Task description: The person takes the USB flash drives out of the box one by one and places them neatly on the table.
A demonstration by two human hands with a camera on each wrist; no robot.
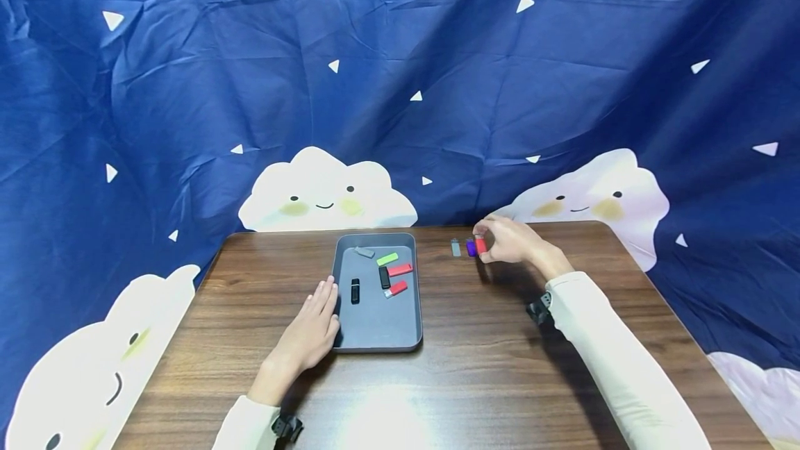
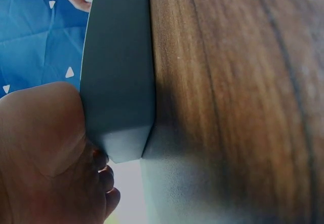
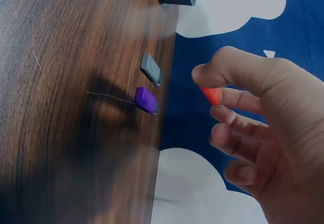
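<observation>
Okay, I'd call it partway: gray USB stick and purple USB stick far on the table, right hand pinching a red USB stick just right of them, six sticks presumably left in the tray, left hand straight-fingered against its left side.
</observation>
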